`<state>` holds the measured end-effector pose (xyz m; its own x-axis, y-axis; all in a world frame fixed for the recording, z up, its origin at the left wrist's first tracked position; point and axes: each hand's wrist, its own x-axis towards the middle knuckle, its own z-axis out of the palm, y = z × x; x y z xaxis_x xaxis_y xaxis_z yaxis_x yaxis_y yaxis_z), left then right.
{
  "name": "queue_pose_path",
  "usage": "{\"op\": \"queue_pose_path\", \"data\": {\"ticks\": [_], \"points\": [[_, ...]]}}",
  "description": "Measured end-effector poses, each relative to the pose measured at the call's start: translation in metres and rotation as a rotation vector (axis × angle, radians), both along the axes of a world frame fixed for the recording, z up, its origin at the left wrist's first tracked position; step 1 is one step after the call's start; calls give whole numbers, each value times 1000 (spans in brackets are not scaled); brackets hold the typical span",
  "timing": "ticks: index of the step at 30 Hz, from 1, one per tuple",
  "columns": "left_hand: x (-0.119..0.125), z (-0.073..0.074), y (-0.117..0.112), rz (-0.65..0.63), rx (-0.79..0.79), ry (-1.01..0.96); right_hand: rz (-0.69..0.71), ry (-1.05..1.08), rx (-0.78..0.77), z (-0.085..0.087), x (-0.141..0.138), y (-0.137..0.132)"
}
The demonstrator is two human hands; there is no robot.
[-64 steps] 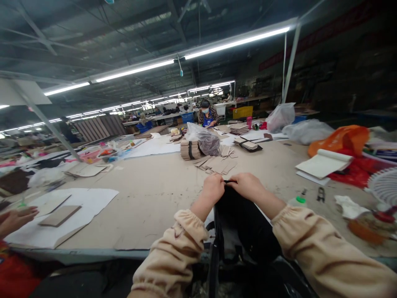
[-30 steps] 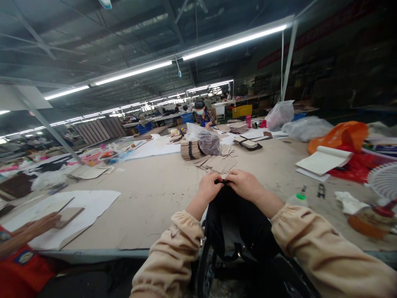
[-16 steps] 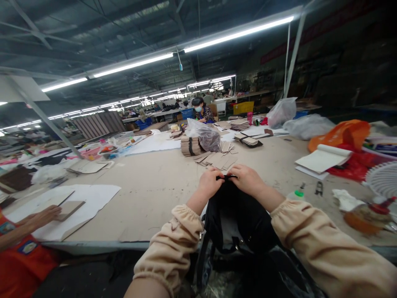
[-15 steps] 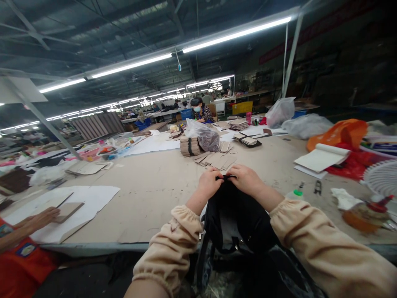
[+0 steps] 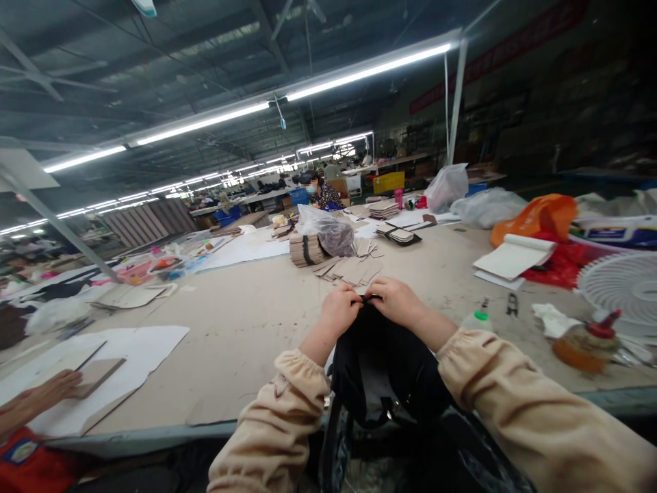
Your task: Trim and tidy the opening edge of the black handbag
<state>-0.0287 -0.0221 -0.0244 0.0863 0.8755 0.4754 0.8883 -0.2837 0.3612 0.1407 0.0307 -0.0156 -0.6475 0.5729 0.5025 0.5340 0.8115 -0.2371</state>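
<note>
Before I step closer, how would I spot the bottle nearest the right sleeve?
Find the table, then the beige right sleeve over its near edge. Beyond that sleeve, left of the black snips, is the bottle; its green cap sets it apart from the red-topped bottle farther right.

Left sleeve, seven o'clock: beige, soft-napped cloth, loose cut, deep creases; gathered left cuff; small dark mark near it, indistinct. Right sleeve, four o'clock: matching beige cloth, loose cut, long folds; gathered right cuff. Left hand, right hand: bare.
</note>
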Motion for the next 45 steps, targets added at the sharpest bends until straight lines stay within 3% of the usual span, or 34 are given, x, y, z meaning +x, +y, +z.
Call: {"op": "queue_pose_path", "data": {"ticks": [11, 45], "points": [[2, 1, -1, 39, -24, -4, 156, 19, 130, 0, 2, 6], [1, 3, 0, -12, 18, -54, 96, -25, 102, 2, 1, 2]]}}
